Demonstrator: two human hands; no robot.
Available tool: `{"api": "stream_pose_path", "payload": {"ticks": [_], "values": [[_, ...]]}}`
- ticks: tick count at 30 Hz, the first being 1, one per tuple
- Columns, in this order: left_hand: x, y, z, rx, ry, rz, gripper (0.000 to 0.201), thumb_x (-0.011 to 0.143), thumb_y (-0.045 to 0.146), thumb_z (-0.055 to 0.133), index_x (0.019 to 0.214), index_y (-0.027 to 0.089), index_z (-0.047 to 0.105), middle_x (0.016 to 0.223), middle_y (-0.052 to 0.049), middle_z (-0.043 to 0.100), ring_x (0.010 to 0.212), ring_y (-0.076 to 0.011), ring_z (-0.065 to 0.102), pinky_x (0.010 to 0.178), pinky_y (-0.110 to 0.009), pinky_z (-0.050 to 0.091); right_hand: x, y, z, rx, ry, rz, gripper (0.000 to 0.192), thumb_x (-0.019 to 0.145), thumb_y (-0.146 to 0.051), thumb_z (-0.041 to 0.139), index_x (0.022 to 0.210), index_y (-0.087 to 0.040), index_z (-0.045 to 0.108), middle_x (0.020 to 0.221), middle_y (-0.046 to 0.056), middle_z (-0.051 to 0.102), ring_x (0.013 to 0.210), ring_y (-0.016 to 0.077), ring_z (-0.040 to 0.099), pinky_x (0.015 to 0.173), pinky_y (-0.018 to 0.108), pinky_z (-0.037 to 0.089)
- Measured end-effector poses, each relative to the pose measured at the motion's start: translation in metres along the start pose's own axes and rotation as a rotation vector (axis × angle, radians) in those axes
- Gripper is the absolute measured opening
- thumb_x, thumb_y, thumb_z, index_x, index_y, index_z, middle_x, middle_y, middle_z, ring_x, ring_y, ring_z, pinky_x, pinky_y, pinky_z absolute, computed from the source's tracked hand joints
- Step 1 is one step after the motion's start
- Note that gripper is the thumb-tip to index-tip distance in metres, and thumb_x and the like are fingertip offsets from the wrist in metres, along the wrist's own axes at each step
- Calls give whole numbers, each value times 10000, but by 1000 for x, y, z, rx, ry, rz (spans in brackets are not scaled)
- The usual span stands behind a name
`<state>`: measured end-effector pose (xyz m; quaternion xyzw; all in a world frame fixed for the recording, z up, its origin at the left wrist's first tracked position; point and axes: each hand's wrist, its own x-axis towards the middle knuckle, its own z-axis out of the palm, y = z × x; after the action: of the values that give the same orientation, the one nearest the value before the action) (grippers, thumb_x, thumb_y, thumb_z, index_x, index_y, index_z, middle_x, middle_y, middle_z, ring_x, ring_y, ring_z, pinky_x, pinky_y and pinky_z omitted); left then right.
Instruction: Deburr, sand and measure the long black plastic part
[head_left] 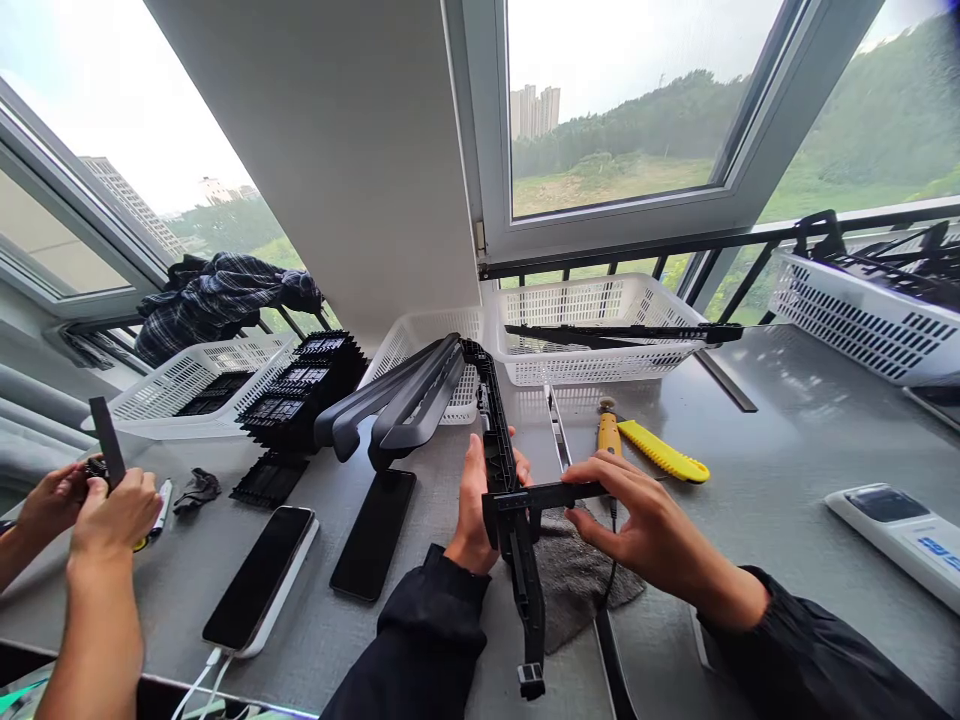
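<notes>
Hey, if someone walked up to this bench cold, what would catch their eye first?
Most likely the long black wiper frame at centre, gripped by the left hand while the right hand pinches a black crosspiece against it. Next, the bright yellow utility knife lying just right of the hands. At far left, a co-worker's hands work on a small black part.

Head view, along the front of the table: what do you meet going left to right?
Co-worker's hands → white-edged phone → black phone → left hand → black plastic strip → right hand → white remote-like device.
</notes>
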<state>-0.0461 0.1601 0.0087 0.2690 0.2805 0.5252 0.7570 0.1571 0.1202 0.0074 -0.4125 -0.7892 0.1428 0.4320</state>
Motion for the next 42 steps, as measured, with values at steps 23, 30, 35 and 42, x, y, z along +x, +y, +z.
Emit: {"api": "stream_pose_path", "payload": {"ticks": [23, 30, 35, 42], "values": [[-5, 0, 6, 34, -3, -21, 620, 952, 741, 607, 1314, 238, 597, 713, 52, 557, 476, -113, 471, 385, -219, 445, 0, -5, 1, -174, 157, -154, 241, 952, -121, 666, 1148, -257, 633, 952, 44, 735, 889, 254, 676, 800, 417, 550], [-5, 0, 8, 20, 13, -14, 580, 966, 708, 616, 1269, 213, 611, 704, 37, 566, 524, -119, 498, 460, -212, 456, -1, -5, 6, -153, 150, -142, 235, 945, -119, 681, 1133, -258, 651, 906, 25, 709, 828, 233, 647, 781, 404, 542], [-6, 2, 8, 37, 25, -12, 551, 1000, 687, 573, 1281, 215, 612, 714, 32, 560, 556, -127, 508, 491, -213, 461, -1, -5, 5, -157, 160, -144, 257, 964, -118, 685, 1179, -255, 652, 932, 32, 730, 849, 237, 658, 799, 407, 541], [-5, 8, 10, 18, 46, 1, 532, 1002, 667, 585, 1260, 202, 619, 712, 35, 538, 529, -121, 482, 454, -213, 436, -1, -10, 1, -145, 161, -192, 345, 1004, -139, 695, 1323, -267, 663, 1031, 32, 810, 891, 230, 719, 841, 413, 564]]}}
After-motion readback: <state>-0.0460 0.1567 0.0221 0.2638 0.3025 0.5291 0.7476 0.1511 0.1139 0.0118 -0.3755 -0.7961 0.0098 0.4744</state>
